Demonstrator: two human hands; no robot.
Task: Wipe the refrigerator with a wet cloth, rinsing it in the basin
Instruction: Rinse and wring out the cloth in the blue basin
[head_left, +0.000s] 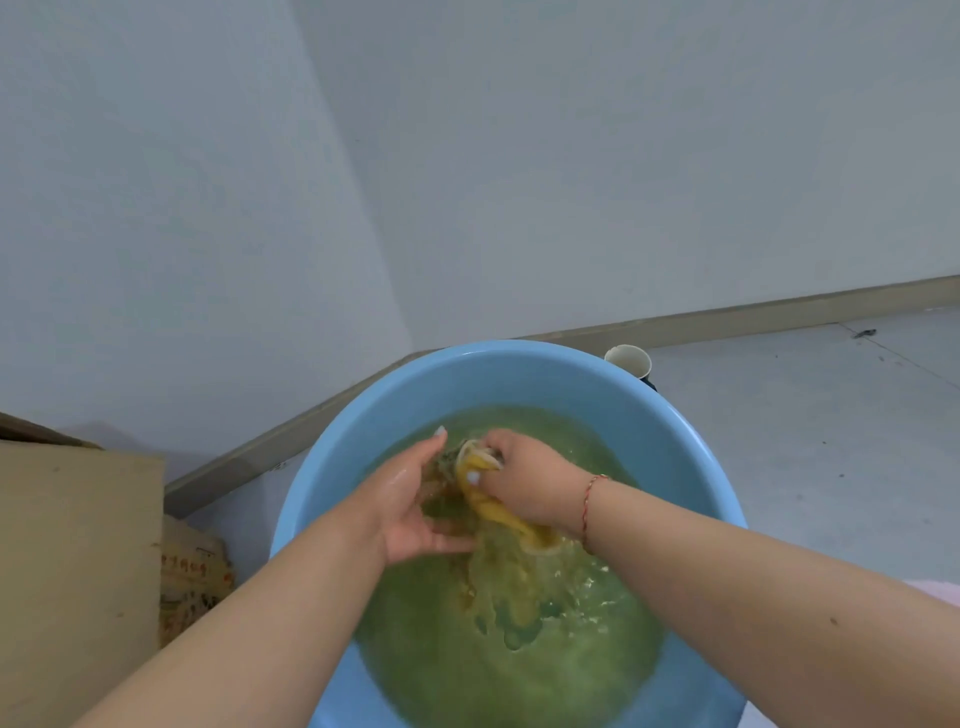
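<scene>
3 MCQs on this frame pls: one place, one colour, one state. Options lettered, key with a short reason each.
1. Where is the cup?
A. In the water
B. On the floor behind the basin's far rim
C. On the cardboard box

2. What colour is the basin?
A. Red
B. White
C. Light blue

3. What is the right hand doing?
A. Gripping the cloth
B. Resting flat on the floor
C. Holding the cup

Key:
1 B: the cup stands just past the far rim, near the baseboard.
2 C: its wall and rim are light blue around greenish water.
3 A: its fingers curl round the yellow cloth above the water, the left hand touching the cloth too.
</scene>
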